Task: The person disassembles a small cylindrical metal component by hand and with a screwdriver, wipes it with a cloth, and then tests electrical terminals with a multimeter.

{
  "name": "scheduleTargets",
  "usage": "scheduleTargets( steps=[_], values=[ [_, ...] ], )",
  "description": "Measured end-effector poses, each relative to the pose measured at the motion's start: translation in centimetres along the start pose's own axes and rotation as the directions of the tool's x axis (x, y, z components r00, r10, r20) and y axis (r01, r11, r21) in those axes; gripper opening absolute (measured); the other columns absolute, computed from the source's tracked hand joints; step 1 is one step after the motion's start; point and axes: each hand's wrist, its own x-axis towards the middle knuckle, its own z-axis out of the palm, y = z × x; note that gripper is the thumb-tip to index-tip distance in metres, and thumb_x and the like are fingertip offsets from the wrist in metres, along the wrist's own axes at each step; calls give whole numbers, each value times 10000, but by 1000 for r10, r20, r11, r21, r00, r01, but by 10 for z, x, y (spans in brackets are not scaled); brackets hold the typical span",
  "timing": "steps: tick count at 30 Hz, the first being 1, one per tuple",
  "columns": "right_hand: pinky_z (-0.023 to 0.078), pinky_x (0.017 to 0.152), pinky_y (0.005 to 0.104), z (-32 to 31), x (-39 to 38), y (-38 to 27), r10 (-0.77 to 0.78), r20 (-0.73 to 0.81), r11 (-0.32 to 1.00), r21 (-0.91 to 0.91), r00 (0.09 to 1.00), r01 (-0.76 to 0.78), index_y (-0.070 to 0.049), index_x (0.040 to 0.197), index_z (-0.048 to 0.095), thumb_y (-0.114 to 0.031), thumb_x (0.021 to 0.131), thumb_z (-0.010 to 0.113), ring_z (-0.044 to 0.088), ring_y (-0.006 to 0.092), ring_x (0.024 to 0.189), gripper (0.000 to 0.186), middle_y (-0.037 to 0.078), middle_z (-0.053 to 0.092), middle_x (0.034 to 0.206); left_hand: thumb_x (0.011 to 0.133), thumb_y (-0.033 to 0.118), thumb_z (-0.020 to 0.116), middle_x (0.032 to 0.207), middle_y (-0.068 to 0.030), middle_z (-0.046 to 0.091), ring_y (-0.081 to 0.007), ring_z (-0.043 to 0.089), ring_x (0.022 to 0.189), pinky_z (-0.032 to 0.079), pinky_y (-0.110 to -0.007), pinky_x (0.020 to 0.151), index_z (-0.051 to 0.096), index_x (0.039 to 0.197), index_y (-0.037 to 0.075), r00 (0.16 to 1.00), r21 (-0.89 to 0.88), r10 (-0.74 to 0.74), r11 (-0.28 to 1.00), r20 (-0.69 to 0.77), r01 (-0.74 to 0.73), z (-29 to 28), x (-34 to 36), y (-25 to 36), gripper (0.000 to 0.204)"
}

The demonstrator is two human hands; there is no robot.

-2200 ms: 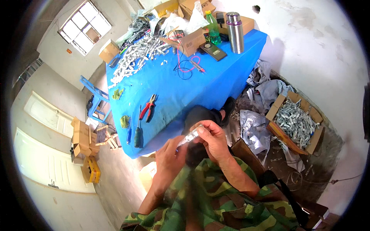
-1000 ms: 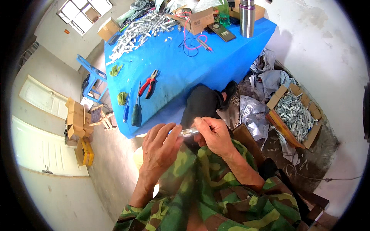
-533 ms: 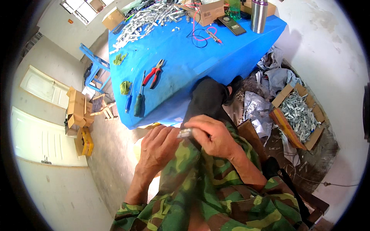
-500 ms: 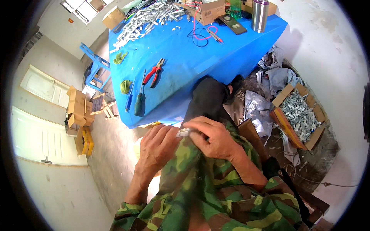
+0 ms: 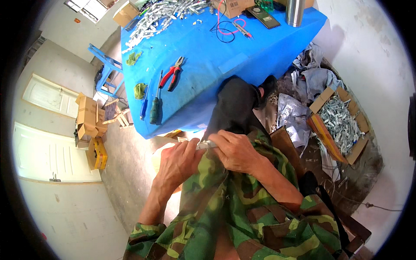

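Low over my lap, my left hand (image 5: 177, 159) and my right hand (image 5: 236, 154) both grip a small slim, clear-and-white piece (image 5: 204, 145), one at each end, with fingers closed round it and partly hiding it. Beyond them on the blue-covered table (image 5: 238, 52) lie red-and-black pliers (image 5: 172, 73), a green-handled screwdriver (image 5: 154, 110), a blue-handled screwdriver (image 5: 144, 108) and crumpled green scraps (image 5: 139, 91). My dark-trousered leg (image 5: 234, 104) is between my hands and the table.
A heap of silvery pieces (image 5: 160, 17), wired probes (image 5: 240, 30), a phone-like device (image 5: 264, 17) and a steel flask (image 5: 294, 11) are on the table. At right are a carton of pieces (image 5: 336, 125) and plastic bags (image 5: 290, 117); at left, a blue chair (image 5: 106, 71) and cartons (image 5: 89, 117).
My hands have come lower toward my lap since the earliest frame, and the held piece has turned from slanting to nearly level. The table appears higher in the picture as the view has shifted.
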Motion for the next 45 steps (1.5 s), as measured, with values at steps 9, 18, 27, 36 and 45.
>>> scheduleTargets(
  steps=[9,18,27,36,45],
  values=[
    [538,684,463,9,-1,13,33,55,999,12,998,-34,-35,1141,614,-192,940,710,668,381,834,272,143,639,926,981,269,683,752,-132,675,-320,694,743,515,-452,620,611,894,63,996,4,-39,999,82,39,14,0,-6,235],
    [543,681,456,28,-8,35,51,-8,999,4,999,-51,-50,1083,632,-216,929,726,688,369,836,246,131,666,900,981,244,683,708,-139,688,-351,682,627,513,-468,563,589,895,65,993,8,-113,994,26,113,46,-1,-9,220],
    [538,641,437,36,-10,46,44,-88,998,-40,995,-48,-51,1067,636,-204,922,738,686,349,793,234,124,655,869,1023,294,616,732,-161,700,-383,678,626,501,-505,554,560,881,68,971,13,-236,971,-42,237,75,-5,-3,273],
    [536,623,425,45,2,51,48,-130,994,-92,990,-60,-47,1058,636,-206,928,730,688,333,758,226,109,647,848,1030,215,617,640,-210,638,-426,644,586,467,-528,533,565,917,51,947,-53,-281,960,-156,276,85,4,-6,205],
    [531,598,425,58,14,54,97,-164,977,-172,982,-125,-76,935,579,-218,920,722,683,325,725,202,93,611,804,1052,209,574,693,-270,641,-497,633,659,451,-579,571,559,947,28,886,-205,-449,884,-119,420,107,8,-12,209]
  ],
)
